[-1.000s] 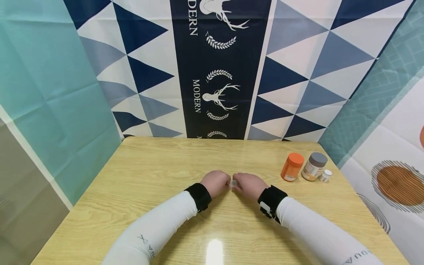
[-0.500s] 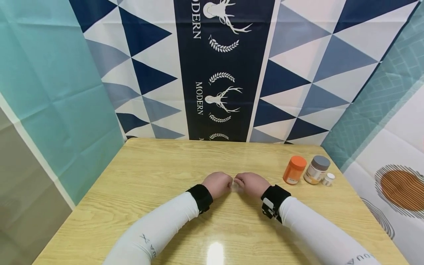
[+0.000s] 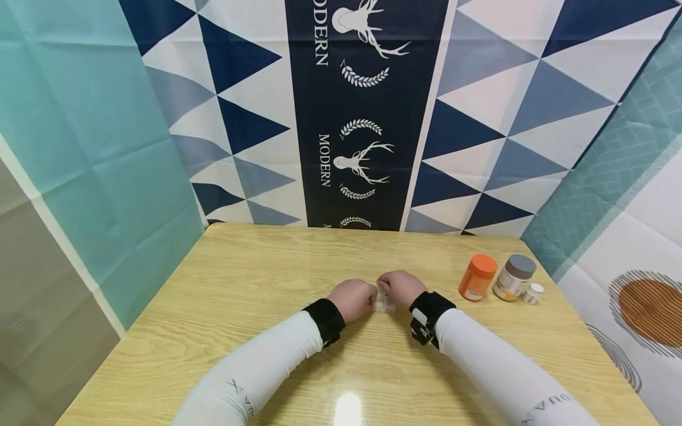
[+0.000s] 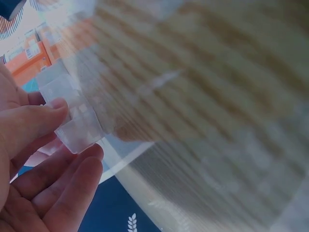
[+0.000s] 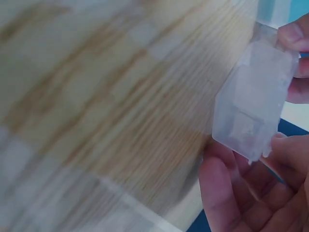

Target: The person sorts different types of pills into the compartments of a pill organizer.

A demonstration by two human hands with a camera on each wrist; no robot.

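A small translucent plastic box [image 3: 386, 304] is held between both hands, low over the middle of the wooden table. My left hand [image 3: 351, 299] grips its left side with curled fingers. At its far right edge, my right hand [image 3: 403, 288] pinches with thumb and forefinger. Seen from the right wrist, the frosty box [image 5: 256, 92] tilts on end, with digits at both its top and bottom. From the left wrist, a thumb [image 4: 53, 113] presses on the box [image 4: 79, 128], with several fingertips just under it. Part of the box is hidden behind the fingers.
At the table's back right stand an orange bottle [image 3: 478, 278], a grey-lidded jar [image 3: 514, 277] and a tiny white-capped bottle [image 3: 533, 293]. A patterned cloth [image 3: 354, 118] hangs behind the wooden table [image 3: 266, 254], with more cloth at both sides.
My right hand has shifted up and away a little, and more of the translucent box shows between the hands. The left hand keeps its grip. The head view has shifted slightly.
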